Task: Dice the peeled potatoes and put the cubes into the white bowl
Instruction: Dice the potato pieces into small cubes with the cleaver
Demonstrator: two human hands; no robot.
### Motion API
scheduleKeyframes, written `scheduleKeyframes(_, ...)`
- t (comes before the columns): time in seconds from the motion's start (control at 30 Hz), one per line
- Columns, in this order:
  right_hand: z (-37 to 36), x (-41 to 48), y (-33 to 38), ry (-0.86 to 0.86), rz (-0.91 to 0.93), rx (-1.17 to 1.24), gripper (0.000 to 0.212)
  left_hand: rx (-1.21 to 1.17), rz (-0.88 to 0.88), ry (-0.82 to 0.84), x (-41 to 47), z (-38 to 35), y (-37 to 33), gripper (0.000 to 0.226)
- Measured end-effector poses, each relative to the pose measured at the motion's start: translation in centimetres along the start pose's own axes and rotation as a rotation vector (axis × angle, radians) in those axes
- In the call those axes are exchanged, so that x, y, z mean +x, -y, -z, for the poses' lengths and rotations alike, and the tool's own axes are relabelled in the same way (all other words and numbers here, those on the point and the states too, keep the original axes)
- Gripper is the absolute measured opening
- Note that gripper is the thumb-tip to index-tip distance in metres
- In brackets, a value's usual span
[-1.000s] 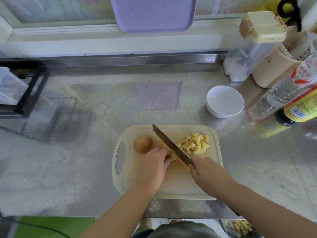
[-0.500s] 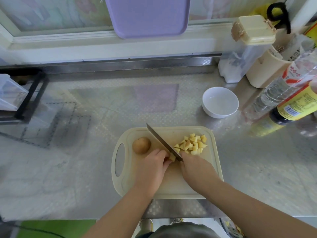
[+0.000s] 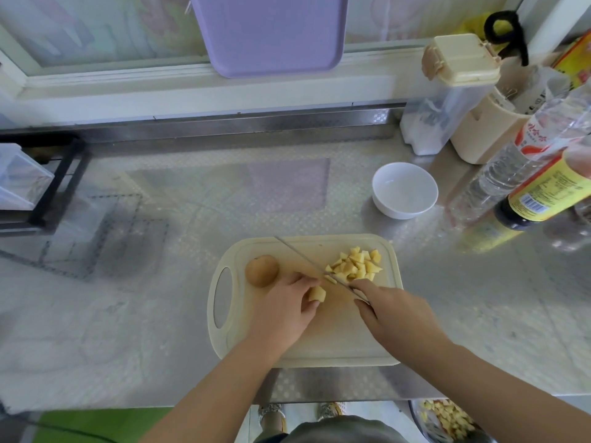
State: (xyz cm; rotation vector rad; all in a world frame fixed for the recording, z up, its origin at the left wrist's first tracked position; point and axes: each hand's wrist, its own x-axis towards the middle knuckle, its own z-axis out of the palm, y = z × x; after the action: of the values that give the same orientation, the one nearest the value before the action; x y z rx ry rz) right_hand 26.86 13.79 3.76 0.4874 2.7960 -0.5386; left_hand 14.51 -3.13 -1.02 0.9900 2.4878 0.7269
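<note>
A cream cutting board (image 3: 319,340) lies on the steel counter. My left hand (image 3: 284,310) pins a small yellow potato piece (image 3: 317,294) to the board with its fingertips. My right hand (image 3: 391,314) grips a knife (image 3: 307,262) whose thin blade runs up and left, edge down beside that piece. A pile of potato cubes (image 3: 356,265) sits on the board's far right. A brownish whole potato (image 3: 261,270) rests at the board's left, near the handle hole. The white bowl (image 3: 404,190) stands behind the board to the right and looks bare inside.
Bottles (image 3: 540,196), a cream holder (image 3: 483,135) and a clear lidded container (image 3: 447,94) crowd the right back corner. A lilac tray (image 3: 268,33) leans on the window ledge. A black rack (image 3: 51,187) stands at left. A bowl of cubes (image 3: 447,420) shows below the counter edge.
The knife blade has turned from flat-looking to edge-on and sits lower on the board. The potato piece under my left fingers now shows clearly apart from the pile.
</note>
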Motion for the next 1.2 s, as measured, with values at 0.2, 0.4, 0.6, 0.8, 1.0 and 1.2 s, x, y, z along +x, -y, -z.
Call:
scheduleKeyframes(0.2, 0.3, 0.0, -0.2, -0.05, -0.002, 0.042, 0.033, -0.046, 0.135, -0.051, 0.2, 0.2, 0.0, 0.025)
scheduleKeyframes(0.4, 0.1, 0.3, -0.4, -0.025, -0.018, 0.116, 0.034, -0.078, 0.144, -0.033, -0.1, 0.4, -0.2, 0.028)
scheduleKeyframes(0.6, -0.9, 0.4, 0.0, 0.029, -0.06, 0.275, 0.029, -0.045, 0.113, -0.049, -0.3, 0.3, -0.4, 0.027)
scheduleKeyframes(0.8, -1.1, 0.3, 0.1, 0.062, -0.065, 0.348, 0.02, -0.059, 0.143, -0.049, 0.0, 0.7, -0.7, 0.021)
scheduleKeyframes(1.0, -1.4, 0.4, 0.7, 0.059, -0.07, 0.382, 0.017, -0.141, 0.27, -0.08, -0.3, 0.3, -1.0, 0.027)
scheduleKeyframes(1.2, -2.4, 0.0, 1.4, 0.089, -0.081, 0.372, 0.013, -0.17, 0.301, -0.083, -0.7, 0.6, -1.2, 0.017)
